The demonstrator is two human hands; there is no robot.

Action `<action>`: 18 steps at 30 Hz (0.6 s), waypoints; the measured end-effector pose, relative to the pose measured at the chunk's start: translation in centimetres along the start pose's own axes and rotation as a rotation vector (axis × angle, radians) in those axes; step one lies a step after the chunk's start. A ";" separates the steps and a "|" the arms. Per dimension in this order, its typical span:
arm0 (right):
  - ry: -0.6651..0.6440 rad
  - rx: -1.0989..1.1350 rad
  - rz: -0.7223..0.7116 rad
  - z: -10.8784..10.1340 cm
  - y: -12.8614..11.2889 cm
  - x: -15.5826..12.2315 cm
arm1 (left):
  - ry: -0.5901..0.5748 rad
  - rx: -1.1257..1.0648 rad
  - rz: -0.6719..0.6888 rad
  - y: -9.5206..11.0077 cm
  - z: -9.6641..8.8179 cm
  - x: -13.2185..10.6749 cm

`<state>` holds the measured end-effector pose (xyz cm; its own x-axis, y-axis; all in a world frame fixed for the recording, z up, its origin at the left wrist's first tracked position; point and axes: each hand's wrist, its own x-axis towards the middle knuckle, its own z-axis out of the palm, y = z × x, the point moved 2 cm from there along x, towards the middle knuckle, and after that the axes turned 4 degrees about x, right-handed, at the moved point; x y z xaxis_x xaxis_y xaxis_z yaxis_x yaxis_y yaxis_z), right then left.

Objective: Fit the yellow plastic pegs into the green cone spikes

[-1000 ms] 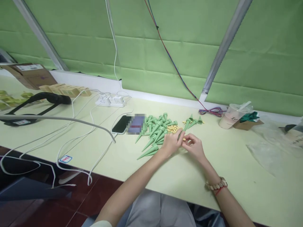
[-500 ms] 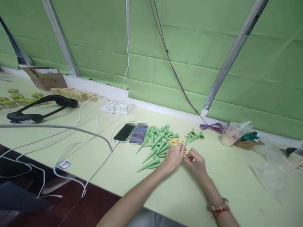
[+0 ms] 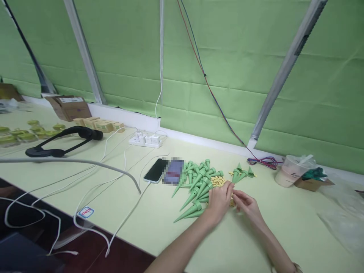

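A pile of green plastic cone spikes [image 3: 196, 187] lies on the pale green table [image 3: 142, 212], with small yellow parts [image 3: 217, 181] heaped beside it. My left hand [image 3: 219, 201] rests at the right edge of the pile, fingers curled. My right hand [image 3: 247, 206] meets it fingertip to fingertip, pinched on something small I cannot make out. A few more green cones [image 3: 241, 174] lie just beyond the hands.
A phone [image 3: 156, 170] lies left of the pile. White cables [image 3: 108, 182] and a power strip [image 3: 145, 140] spread to the left, with a black handle-shaped device [image 3: 62, 142], small boxes [image 3: 98, 124] and a carton [image 3: 69, 107]. A drink cup [image 3: 291, 170] and plastic bags [image 3: 341, 223] sit at right.
The view has tilted up and left, so the table contents sit lower in frame. My hands stay together at the pile's right edge, still working something small.
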<state>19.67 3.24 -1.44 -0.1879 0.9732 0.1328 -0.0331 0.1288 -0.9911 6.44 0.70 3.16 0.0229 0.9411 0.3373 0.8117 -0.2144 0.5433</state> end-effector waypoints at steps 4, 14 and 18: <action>-0.023 0.063 0.030 0.0 0.7 0.0 | -0.004 0.089 0.040 0.3 0.3 -0.2; -0.055 0.026 0.020 0.8 1.1 -0.5 | -0.048 0.144 -0.054 0.1 0.4 0.2; 0.042 -0.044 -0.047 0.8 0.8 -0.5 | -0.068 0.127 -0.094 0.1 0.5 0.3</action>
<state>18.96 2.67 -2.34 -0.1455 0.9729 0.1796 0.0029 0.1819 -0.9833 6.87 1.11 2.95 -0.0208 0.9719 0.2343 0.8793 -0.0937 0.4669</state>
